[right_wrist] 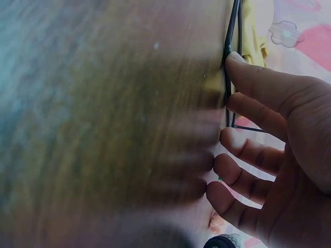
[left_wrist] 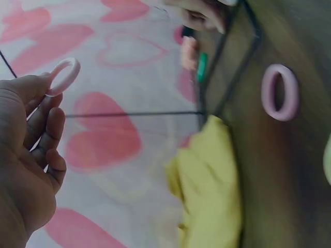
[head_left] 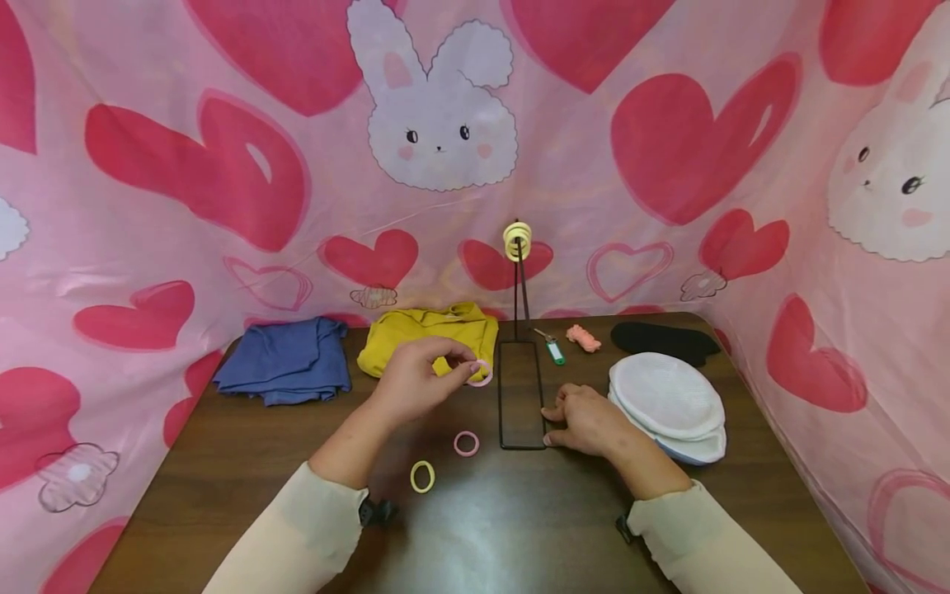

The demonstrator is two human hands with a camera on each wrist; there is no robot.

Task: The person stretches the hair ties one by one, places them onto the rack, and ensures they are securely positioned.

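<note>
My left hand (head_left: 419, 375) hovers above the brown table (head_left: 519, 528) and pinches a pink hair ring (head_left: 481, 375) at its fingertips; the left wrist view shows that pink hair ring (left_wrist: 64, 76) held between thumb and forefinger of the left hand (left_wrist: 26, 155). A black wire stand (head_left: 502, 396) has a flat rectangular base and a thin pole with yellow rings (head_left: 517, 241) hung at its top. My right hand (head_left: 590, 419) lies on the table, its right hand (right_wrist: 279, 139) thumb touching the stand's base wire (right_wrist: 231, 31). A second pink ring (head_left: 466, 443) and a yellow ring (head_left: 422, 476) lie loose on the table.
Folded blue cloth (head_left: 285, 359) and yellow cloth (head_left: 430, 334) lie at the back left. A green tag (head_left: 554, 351), a small pink item (head_left: 583, 337), a black cloth (head_left: 664, 340) and stacked white round pads (head_left: 668, 396) sit to the right. Pink heart fabric walls surround the table.
</note>
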